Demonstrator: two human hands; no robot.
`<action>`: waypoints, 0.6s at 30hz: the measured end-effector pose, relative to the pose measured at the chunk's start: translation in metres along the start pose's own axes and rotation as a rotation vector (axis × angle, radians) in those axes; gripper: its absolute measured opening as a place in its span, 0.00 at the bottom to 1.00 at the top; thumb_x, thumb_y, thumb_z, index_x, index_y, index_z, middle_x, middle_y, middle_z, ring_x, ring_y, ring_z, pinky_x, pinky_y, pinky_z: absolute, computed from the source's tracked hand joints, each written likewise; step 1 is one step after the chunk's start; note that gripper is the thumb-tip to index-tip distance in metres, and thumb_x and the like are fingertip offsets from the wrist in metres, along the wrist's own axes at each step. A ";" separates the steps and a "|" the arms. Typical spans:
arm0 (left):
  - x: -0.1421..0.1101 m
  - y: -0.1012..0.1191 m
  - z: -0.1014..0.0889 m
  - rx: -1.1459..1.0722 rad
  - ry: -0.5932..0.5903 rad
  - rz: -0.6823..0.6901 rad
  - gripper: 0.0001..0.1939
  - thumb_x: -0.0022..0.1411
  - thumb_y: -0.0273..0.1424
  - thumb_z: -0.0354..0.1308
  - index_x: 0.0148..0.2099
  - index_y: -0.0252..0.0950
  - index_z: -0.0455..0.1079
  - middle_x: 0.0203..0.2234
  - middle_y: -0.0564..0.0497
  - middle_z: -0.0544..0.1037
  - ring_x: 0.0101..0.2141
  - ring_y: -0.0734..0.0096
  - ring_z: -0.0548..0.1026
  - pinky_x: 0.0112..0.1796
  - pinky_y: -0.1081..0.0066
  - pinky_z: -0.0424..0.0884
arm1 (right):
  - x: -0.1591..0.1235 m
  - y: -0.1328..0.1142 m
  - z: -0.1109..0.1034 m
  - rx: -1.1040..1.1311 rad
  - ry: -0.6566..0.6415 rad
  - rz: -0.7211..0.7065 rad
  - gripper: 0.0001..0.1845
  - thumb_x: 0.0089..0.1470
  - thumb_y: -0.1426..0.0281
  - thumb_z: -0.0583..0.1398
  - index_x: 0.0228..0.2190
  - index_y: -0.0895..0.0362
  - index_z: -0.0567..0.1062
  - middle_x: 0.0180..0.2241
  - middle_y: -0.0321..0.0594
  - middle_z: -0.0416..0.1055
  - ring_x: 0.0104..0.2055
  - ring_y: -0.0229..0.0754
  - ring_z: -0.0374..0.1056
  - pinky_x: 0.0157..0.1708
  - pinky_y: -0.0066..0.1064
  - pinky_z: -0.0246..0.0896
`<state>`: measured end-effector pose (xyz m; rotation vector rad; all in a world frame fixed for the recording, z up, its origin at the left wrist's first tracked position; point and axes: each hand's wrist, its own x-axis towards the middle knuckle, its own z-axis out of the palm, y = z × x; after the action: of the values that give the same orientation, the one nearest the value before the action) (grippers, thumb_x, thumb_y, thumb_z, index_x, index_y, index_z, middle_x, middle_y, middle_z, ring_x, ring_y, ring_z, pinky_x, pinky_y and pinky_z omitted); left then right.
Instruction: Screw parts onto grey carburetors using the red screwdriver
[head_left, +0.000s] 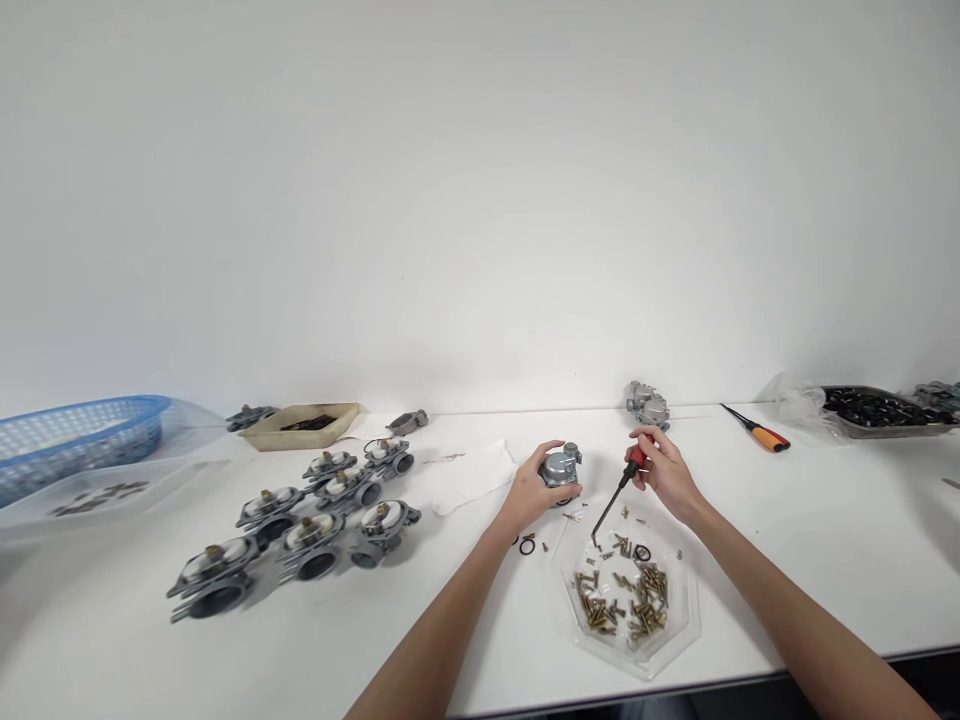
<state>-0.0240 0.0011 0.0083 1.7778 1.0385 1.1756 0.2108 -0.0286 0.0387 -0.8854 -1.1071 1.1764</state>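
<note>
- While the left hand (534, 490) clamps around a carburetor (561, 468), fingers closed over its domed top, the right hand (664, 475) pinches a red-handled screwdriver (632, 462).
- Below that carburetor lie a clear plastic tray (694, 620) of brass fittings (619, 600) and, further left, black O-rings (527, 546).
- A slipping screwdriver tip could jolt the tray, scattering fittings.

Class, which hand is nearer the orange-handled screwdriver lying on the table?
Right. The right hand, holding a red-handled screwdriver, is left of the orange-handled screwdriver but closer; the left hand, on a carburetor, is farther left.
</note>
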 end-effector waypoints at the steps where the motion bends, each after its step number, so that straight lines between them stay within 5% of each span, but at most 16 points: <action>1: 0.000 0.000 0.000 -0.001 -0.003 0.001 0.36 0.45 0.37 0.72 0.57 0.41 0.67 0.40 0.48 0.79 0.38 0.63 0.77 0.43 0.63 0.73 | 0.002 0.001 -0.002 0.011 0.046 -0.005 0.23 0.49 0.50 0.66 0.37 0.53 0.69 0.23 0.32 0.70 0.20 0.35 0.62 0.17 0.26 0.54; 9: 0.002 -0.005 -0.001 0.001 -0.016 0.003 0.35 0.45 0.36 0.72 0.57 0.41 0.69 0.43 0.48 0.79 0.42 0.60 0.78 0.46 0.63 0.74 | 0.014 0.008 -0.022 0.085 0.251 -0.063 0.23 0.45 0.51 0.69 0.34 0.52 0.69 0.25 0.34 0.74 0.23 0.39 0.70 0.24 0.32 0.66; 18: 0.002 -0.003 -0.001 -0.002 -0.012 -0.005 0.35 0.45 0.35 0.72 0.57 0.42 0.70 0.45 0.48 0.80 0.44 0.58 0.78 0.47 0.62 0.75 | 0.012 0.012 -0.018 0.090 0.222 -0.051 0.23 0.46 0.52 0.70 0.35 0.53 0.70 0.30 0.37 0.76 0.28 0.42 0.75 0.30 0.35 0.72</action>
<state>-0.0250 0.0038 0.0068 1.7772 1.0339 1.1609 0.2253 -0.0140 0.0254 -0.8898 -0.8854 1.0500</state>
